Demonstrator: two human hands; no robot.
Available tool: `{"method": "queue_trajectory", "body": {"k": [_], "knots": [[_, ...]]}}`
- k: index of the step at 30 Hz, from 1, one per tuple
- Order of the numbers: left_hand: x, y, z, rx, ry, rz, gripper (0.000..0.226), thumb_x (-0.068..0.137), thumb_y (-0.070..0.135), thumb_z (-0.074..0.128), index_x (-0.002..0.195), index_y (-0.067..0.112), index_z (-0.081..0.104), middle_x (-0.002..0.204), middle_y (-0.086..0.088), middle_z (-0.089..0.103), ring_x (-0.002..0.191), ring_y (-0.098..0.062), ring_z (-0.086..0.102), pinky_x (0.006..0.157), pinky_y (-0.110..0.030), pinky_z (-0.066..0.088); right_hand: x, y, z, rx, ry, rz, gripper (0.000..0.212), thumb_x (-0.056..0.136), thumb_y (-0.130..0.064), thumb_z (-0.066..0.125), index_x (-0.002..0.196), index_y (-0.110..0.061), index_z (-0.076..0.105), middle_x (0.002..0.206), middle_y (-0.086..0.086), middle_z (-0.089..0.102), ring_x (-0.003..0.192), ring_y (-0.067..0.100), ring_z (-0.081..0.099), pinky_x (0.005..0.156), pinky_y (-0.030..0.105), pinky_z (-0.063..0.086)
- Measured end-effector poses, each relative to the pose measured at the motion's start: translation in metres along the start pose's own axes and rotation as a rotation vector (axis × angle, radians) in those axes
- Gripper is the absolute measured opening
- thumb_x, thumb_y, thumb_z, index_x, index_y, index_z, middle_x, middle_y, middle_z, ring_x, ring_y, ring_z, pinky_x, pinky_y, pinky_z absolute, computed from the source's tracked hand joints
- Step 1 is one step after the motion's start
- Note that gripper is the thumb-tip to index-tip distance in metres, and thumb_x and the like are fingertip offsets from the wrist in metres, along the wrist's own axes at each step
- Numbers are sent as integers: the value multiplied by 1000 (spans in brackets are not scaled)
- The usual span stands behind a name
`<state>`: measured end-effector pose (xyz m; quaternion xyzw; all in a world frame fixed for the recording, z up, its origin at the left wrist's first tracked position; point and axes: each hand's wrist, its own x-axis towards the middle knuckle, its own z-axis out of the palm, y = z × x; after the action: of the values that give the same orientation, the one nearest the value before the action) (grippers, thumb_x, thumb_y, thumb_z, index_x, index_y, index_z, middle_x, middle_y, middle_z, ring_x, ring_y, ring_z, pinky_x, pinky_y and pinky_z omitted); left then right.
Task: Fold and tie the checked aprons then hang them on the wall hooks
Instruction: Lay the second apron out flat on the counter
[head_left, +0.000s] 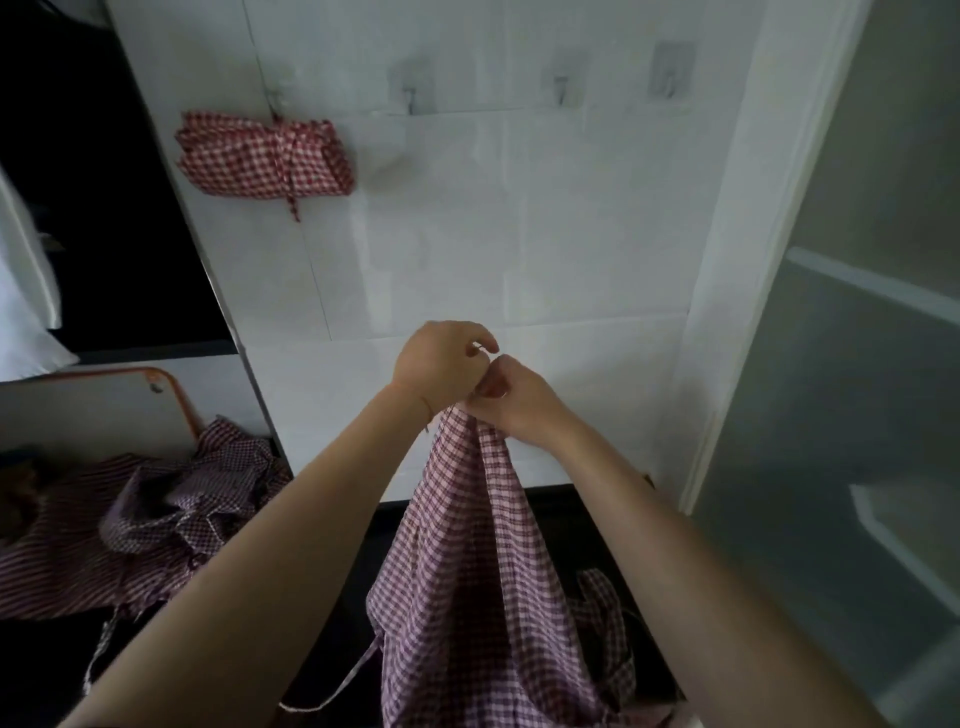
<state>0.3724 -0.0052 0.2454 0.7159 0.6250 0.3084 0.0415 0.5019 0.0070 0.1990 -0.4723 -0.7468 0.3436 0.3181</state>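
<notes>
A: What is held nearest, and how will it handle?

B: A checked apron (467, 571) is hung at 6 o'clock from both hands. Its top edge is pinched by the left hand (441, 366) and the right hand (511, 402), which touch at centre; each grip is closed on the gathered cloth. It is judged light, thin and limp: it drapes in loose folds, and a tie string (332, 688) dangles low at 7 o'clock. It is best taken at the top corners or the hem, so that it can be spread flat before folding.

A: And further off?

B: At 8 o'clock more checked aprons (187, 499) are heaped on a striped cloth (57, 545); whether a bench or a bed lies beneath cannot be told. No containers are seen. At 11 o'clock one folded, tied apron (260, 156) is already hung on the wall. At 12 to 1 o'clock three wall hooks (561, 85) are left bare.
</notes>
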Motion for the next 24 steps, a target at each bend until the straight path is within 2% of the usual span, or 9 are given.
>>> {"method": "queue_trajectory", "body": {"k": [2,5,6,9,10,15,17,22,24], "knots": [[3,15,-2,116,-46,72,26,89,14,51,100,23,72,85,4,63,82,-18,59,70,-27,47,-5,-3,-1,30,10,-12,46,76,-48,73,111,-21,58,96,-8,67,88,7,62,65,22,45],[11,35,-3,100,-77,81,21,91,15,50,98,19,70,89,2,61,88,-20,58,74,-28,47,-8,-10,-2,73,67,11,67,67,-60,64,122,-22,55,100,-7,69,93,12,63,67,22,44],[14,40,-5,76,-79,61,20,91,15,52,97,17,70,91,4,61,89,-17,57,76,-27,46,-9,-13,-3,85,93,19,63,69,-57,63,120,-21,56,96,-6,68,91,13,63,66,23,43],[21,51,-12,-40,-122,1,18,89,16,58,92,13,75,93,3,68,88,-17,62,79,-28,51,-13,-18,-13,81,165,55,14,82,-28,59,92,-20,53,77,-7,58,77,14,56,60,24,37],[23,53,-15,-75,-147,-8,19,88,17,59,92,12,77,93,1,71,87,-18,65,82,-30,54,-13,-19,-17,58,179,71,6,83,-19,55,84,-20,49,73,-6,54,74,15,52,59,25,35],[22,54,-23,-62,-228,47,20,83,10,67,97,19,78,93,3,73,92,-13,66,94,-28,51,-13,-13,-37,-9,236,133,10,91,-18,50,83,-12,51,75,0,52,75,21,50,57,28,32],[22,53,-21,-29,-189,55,21,84,9,68,100,18,77,96,0,75,93,-16,68,92,-27,51,-15,-10,-44,-52,219,103,15,93,-17,51,79,-11,52,72,0,52,70,19,51,54,27,32],[24,53,-15,-28,-56,9,18,87,15,69,103,12,76,92,-3,74,88,-19,69,87,-31,56,-22,2,-54,-70,216,61,14,90,-2,47,90,0,61,82,6,61,80,27,59,63,28,40],[25,52,-13,26,-13,36,18,89,16,66,103,11,75,91,-2,69,89,-19,64,81,-29,52,-24,6,-54,-80,250,49,7,92,-4,51,91,-6,58,81,0,59,78,22,58,59,22,41]]}}
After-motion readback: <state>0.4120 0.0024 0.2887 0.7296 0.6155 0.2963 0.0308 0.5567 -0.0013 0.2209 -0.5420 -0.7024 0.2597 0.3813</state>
